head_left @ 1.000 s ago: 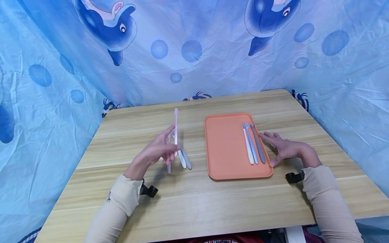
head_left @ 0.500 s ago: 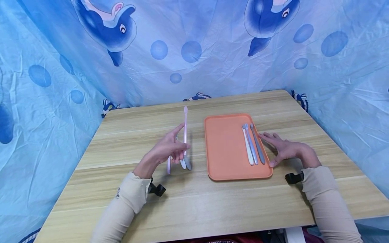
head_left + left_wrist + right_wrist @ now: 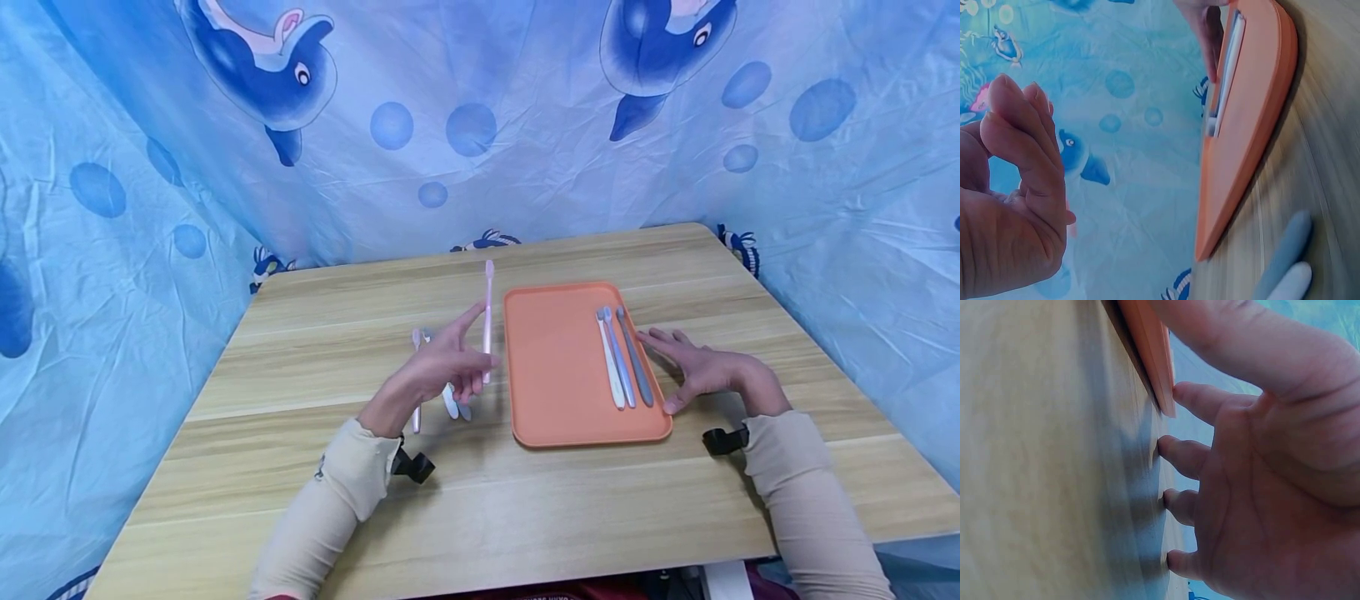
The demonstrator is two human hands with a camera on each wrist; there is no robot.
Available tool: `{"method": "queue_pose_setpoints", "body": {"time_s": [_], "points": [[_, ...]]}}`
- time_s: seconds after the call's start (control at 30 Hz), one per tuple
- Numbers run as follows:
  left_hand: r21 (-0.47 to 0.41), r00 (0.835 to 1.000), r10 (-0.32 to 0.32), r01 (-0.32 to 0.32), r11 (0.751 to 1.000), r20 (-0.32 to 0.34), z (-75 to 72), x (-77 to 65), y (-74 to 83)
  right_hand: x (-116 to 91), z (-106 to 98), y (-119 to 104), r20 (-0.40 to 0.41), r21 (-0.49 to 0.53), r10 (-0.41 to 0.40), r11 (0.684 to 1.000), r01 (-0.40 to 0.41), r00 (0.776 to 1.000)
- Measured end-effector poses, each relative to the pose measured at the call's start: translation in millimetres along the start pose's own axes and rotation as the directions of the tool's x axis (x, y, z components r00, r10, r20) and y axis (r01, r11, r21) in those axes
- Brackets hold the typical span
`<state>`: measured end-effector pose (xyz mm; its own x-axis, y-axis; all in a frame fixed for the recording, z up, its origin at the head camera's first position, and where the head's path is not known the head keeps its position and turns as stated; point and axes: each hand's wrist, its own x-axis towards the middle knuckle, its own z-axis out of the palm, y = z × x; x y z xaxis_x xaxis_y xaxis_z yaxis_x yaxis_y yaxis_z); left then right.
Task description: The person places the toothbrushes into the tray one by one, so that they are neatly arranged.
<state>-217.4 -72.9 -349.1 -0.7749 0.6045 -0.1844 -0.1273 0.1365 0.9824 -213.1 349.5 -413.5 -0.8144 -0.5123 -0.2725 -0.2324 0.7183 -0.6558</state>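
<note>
Toothbrush, pink, found raised just left of the tray's left edge [image 3: 488, 321], head pointing away from the person. The left hand [image 3: 453, 358] pinches it toward the handle end. Change noted: over the past second, brush and hand have travelled from above the loose brushes toward the tray [image 3: 555, 367]. Assessment: the carry appears well advanced, but the brush is not yet laid down.

Three brushes lie inside the tray along its right side: white [image 3: 612, 367], purple [image 3: 621, 358] and grey [image 3: 637, 360]; no shift detected. The right hand [image 3: 697, 371] has stayed put, fingers spread at the tray's right edge, forefinger touching the rim and thumb at the near corner. It grips no brush.

Left of the tray, partly behind the left hand, lie another pink brush [image 3: 417, 417], another white brush [image 3: 450, 402] and another grey brush [image 3: 465, 412]. The last two sit close together; contact cannot be confirmed.

Surface: a pale wood-grain table [image 3: 480, 517] under the tray. Room: a creased blue curtain [image 3: 540, 158] with printed dolphins and bubbles stands beyond the tray and to both sides.
</note>
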Motion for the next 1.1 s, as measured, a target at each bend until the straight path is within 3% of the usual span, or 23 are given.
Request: {"method": "queue_pose_setpoints", "body": {"time_s": [0.57, 1.1], "points": [[0.042, 0.999, -0.035, 0.034, 0.999, 0.034, 30.7, 24.7, 7.0, -1, -1, 0, -0.002, 0.007, 0.009, 1.0, -0.009, 1.0], [0.048, 0.998, -0.017, 0.014, 0.999, 0.057, 58.9, 46.0, 7.9, -1, 0, 1, -0.008, 0.008, -0.006, 1.0, 0.006, 1.0]]}}
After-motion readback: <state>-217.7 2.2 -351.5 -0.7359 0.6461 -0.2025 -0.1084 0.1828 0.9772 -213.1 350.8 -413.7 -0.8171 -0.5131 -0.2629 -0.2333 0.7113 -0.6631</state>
